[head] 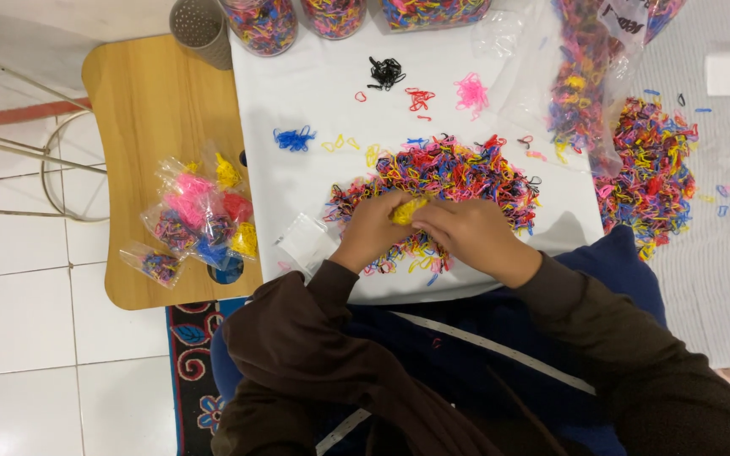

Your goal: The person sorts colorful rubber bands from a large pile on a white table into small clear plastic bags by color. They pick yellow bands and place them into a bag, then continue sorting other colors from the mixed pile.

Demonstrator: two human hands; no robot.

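Both hands meet over a small bunch of yellow rubber bands [408, 210] near the front edge of the white table [297, 93]: the left hand [371, 230] has its grip pressed together on the bunch from one side, and the right hand [469, 234] has its fingers curled against it from the other, though whether that grip pinches the bunch cannot be told. The bunch sits just above the near side of the mixed pile of coloured bands [449, 173] at the table's middle. Holding one colour tight while the free fingers pick matching loops from the pile's edge would likely keep strays out. Toward the far edge lie sorted clusters: blue [294, 138], black [386, 72], red [419, 99] and pink [471, 91]. On the wooden stool [149, 101] off the table's left edge rest filled small bags [200, 224].
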